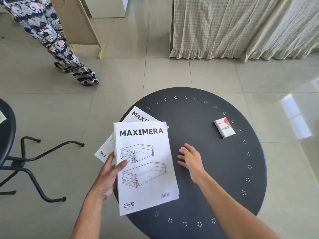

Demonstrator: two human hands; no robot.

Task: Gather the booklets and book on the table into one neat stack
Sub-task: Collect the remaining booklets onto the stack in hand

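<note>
- Booklets (146,163): head view shows the top MAXIMERA copy on the left part of the round dark table (198,118), its left and near edges past the rim.
- Left hand (107,176) grips that top bundle at its left edge, thumb on the cover, fingers underneath. I read this as a pinch to keep several sheets squared as one unit.
- Two more copies fan out beneath: one angled toward the far left (138,114), one poking out left with the logo corner (103,153). Not aligned yet.
- Right hand (189,158) is just beside the bundle's right edge, fingers spread and loose, holding nothing. I can't tell if it touches the tabletop. Likely placed to tap the edge square or go for the book.
- Book (225,128), small white-and-red, lies well apart on the right side, near the rim, untouched.
- My read: early-to-mid stage; fanned copies and book remain to be gathered.
</note>
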